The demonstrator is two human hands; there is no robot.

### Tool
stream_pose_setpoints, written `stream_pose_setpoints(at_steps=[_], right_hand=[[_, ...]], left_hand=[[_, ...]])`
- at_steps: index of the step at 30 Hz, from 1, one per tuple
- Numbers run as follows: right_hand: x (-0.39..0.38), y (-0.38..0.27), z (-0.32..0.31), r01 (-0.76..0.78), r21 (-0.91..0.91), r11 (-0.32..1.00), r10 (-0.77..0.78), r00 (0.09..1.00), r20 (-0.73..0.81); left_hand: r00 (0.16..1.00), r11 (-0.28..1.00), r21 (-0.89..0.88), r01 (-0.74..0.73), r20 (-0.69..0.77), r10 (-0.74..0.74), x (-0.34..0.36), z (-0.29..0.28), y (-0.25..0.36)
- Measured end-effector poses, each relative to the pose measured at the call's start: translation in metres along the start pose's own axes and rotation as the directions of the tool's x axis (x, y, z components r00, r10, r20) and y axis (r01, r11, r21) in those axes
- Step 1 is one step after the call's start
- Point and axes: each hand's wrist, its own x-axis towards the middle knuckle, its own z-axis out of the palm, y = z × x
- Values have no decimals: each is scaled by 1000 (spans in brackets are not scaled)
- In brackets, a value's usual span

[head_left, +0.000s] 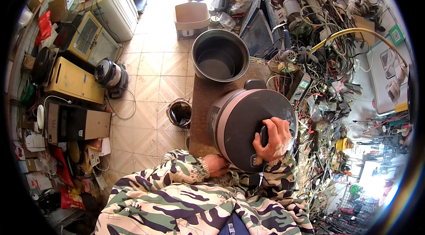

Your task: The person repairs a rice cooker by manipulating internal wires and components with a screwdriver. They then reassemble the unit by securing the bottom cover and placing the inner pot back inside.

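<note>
A large electric rice cooker (239,135) with a dark lid and a pinkish rim band stands on a brown wooden bench (201,122) in front of me. On top of the lid, my right hand (275,138) has its fingers curled round the black lid handle (264,135). My left hand (215,165) is low against the cooker's near side, and its fingers are hidden. Beyond the cooker, at the bench's far end, sits a dark inner pot (220,55) with nothing seen inside it.
A bucket with a dark lining (179,113) stands on the tiled floor left of the bench. Tangled cables and parts (327,58) heap up along the right. At left are a pressure cooker (108,73) and yellow cabinets (75,80). A cardboard box (191,16) lies beyond.
</note>
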Motion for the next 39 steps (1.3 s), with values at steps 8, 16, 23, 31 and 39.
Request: stream_pose_setpoints(at_steps=[8, 16, 23, 31, 39], right_hand=[[4, -1, 6, 16, 14, 1000, -16, 1000, -8], [1, -4, 1, -12, -5, 1000, 11, 1000, -17], [2, -4, -3, -53, -4, 999, 53, 999, -9], [0, -3, -6, -57, 15, 998, 58, 998, -30], [-1, -3, -5, -67, 43, 997, 68, 997, -21]], left_hand=[[985, 1000, 17, -1, -171, 4, -5, 8, -11], [987, 999, 8, -50, -154, 51, -2, 9, -17], [989, 997, -62, -51, -140, 42, -5, 6, -19], [979, 987, -22, -160, -131, 156, -2, 8, -30], [969, 981, 20, -195, -153, 196, 0, 21, -50]])
